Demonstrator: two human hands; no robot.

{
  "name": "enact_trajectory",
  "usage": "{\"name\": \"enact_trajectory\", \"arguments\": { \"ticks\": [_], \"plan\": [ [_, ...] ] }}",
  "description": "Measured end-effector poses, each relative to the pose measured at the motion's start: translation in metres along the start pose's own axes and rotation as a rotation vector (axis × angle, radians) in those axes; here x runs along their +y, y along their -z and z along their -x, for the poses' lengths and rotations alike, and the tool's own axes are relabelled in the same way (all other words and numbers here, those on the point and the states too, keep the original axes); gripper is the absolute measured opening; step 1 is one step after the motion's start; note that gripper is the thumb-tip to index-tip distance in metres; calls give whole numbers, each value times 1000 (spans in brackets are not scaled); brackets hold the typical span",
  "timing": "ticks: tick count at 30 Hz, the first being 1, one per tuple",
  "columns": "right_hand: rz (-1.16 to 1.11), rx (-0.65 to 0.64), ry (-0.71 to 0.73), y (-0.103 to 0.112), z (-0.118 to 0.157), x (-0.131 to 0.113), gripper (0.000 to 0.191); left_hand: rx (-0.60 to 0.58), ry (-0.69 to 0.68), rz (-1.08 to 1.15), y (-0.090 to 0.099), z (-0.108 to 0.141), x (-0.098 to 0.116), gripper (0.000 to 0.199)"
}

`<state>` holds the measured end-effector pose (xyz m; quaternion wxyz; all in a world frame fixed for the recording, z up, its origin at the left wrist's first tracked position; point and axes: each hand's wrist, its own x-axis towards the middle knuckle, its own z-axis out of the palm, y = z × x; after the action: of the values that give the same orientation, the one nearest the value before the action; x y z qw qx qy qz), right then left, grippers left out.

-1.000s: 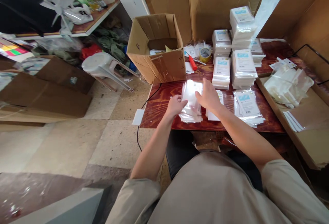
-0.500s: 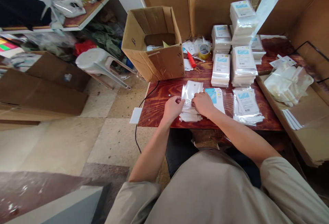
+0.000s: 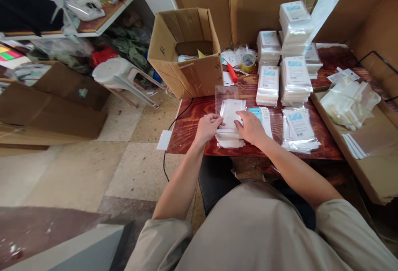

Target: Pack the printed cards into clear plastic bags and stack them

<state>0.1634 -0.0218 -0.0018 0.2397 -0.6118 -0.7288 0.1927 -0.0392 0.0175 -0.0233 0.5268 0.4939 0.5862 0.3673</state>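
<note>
A stack of clear plastic sleeves with white inserts (image 3: 232, 111) lies near the table's front edge. My left hand (image 3: 209, 127) is at the stack's left side, its fingertips pinched at the edge of a clear sleeve. The transparent flap (image 3: 226, 92) of that sleeve sticks out beyond the top of the stack. On the right side of the stack my right hand (image 3: 251, 127) has thumb and fingers apart, close to the plastic. Blue-and-white printed cards (image 3: 264, 117) lie just right of the stack, partly behind my right hand.
An open cardboard box (image 3: 199, 74) stands at the back left. Packed bundles (image 3: 295, 72) rise at the back right, with loose filled sleeves (image 3: 300, 130) before them. Tape (image 3: 248, 63) and a red-handled tool (image 3: 231, 73) lie between. A shallow carton (image 3: 376, 151) is at the right.
A clear flap now extends above the stack. My right hand has shifted slightly right and its fingers have opened. My left hand has moved slightly left.
</note>
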Motion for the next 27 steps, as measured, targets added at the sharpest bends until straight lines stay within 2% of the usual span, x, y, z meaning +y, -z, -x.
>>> {"name": "enact_trajectory", "arguments": {
  "ticks": [3, 5, 7, 10, 13, 16, 19, 22, 26, 27],
  "plan": [
    [-251, 6, -263, -1, -7, -3, 56, 41, -95, -42, -3, 2, -2, 24],
    [-406, -61, -366, 1, -13, -5, 37, 71, -131, -56, -4, 3, -2, 26],
    [-499, -91, -395, 2, -18, -6, 17, 81, -139, -57, -5, 3, -2, 30],
    [-541, -67, -380, 0, -22, -6, 26, 19, -108, 9, -4, 4, -3, 40],
    [-557, -56, -361, -6, -22, -5, 28, -73, -77, 58, -3, 5, -4, 47],
    [-564, -25, -357, -12, -20, -5, 28, -66, -80, 45, -2, 5, -6, 47],
    [-533, -20, -360, -11, -18, -6, 31, -37, -96, 16, -1, 5, -7, 47],
    [-421, -70, -348, -5, -18, -9, 30, -31, -119, -40, -1, 4, -6, 42],
    [-75, -163, -348, 3, -15, -14, 20, -57, -62, -32, 0, 4, -8, 37],
    [22, -158, -337, 5, -13, -17, 24, -55, -47, -28, 1, 5, -9, 39]
  ]
}}
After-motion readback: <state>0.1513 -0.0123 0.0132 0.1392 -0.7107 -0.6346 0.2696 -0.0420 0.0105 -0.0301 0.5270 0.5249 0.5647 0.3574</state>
